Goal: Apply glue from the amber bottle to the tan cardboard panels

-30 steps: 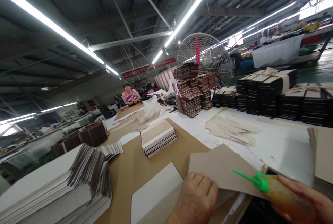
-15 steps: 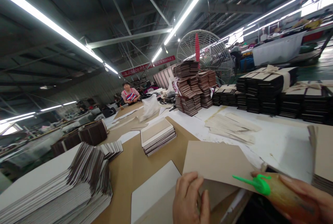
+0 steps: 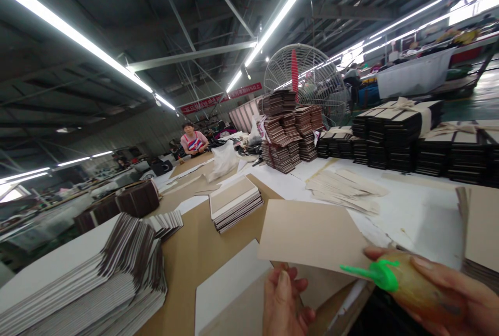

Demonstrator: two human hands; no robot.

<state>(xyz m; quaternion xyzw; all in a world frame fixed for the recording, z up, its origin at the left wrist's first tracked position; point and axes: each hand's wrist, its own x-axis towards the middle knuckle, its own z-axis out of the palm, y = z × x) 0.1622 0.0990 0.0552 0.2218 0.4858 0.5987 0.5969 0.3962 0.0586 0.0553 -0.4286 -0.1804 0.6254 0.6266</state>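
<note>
My left hand (image 3: pixel 286 302) is at the bottom centre, fingers curled up under the near edge of a tan cardboard sheet (image 3: pixel 312 234) that it holds lifted above the table. My right hand (image 3: pixel 448 289) at the bottom right is wrapped round a yellowish glue bottle (image 3: pixel 419 289) with a green nozzle (image 3: pixel 370 272) that points left, just under the sheet's right corner. A white board (image 3: pixel 230 286) lies on the brown table cover below the sheet.
A fanned stack of white boards (image 3: pixel 86 279) fills the near left. A small stack (image 3: pixel 234 203) sits mid-table, loose tan strips (image 3: pixel 345 188) to the right, dark bundled stacks (image 3: pixel 393 136) beyond. More tan sheets (image 3: pixel 481 229) stand at the right edge. A person (image 3: pixel 193 141) sits far off; a large fan (image 3: pixel 306 78) stands behind.
My left hand turned from a fist resting on the sheet to gripping its near edge from below. The sheet rose and shifted left. The bottle moved slightly left.
</note>
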